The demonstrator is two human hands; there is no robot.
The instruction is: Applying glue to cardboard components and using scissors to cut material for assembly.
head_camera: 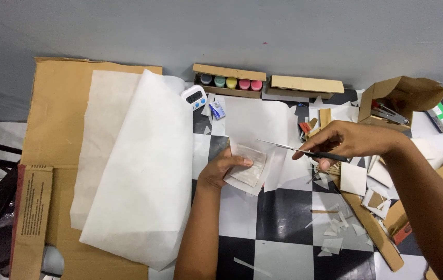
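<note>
Over checkered floor, left hand [221,167] grip pinching folded paper piece [250,167], right hand [351,140] grip closed w/ scissors [304,150], blades just above paper.

A: Logging the folded paper piece [247,167]. I see it white and translucent, several layers thick, roughly square, lying tilted over the black-and-white checked floor just right of the big white sheets.

B: And the scissors [304,150]?

A: Dark handles at right, thin metal blades pointing left, near level, slightly parted. The blade tip sits just above the paper's upper edge; I cannot tell whether they touch.
</note>
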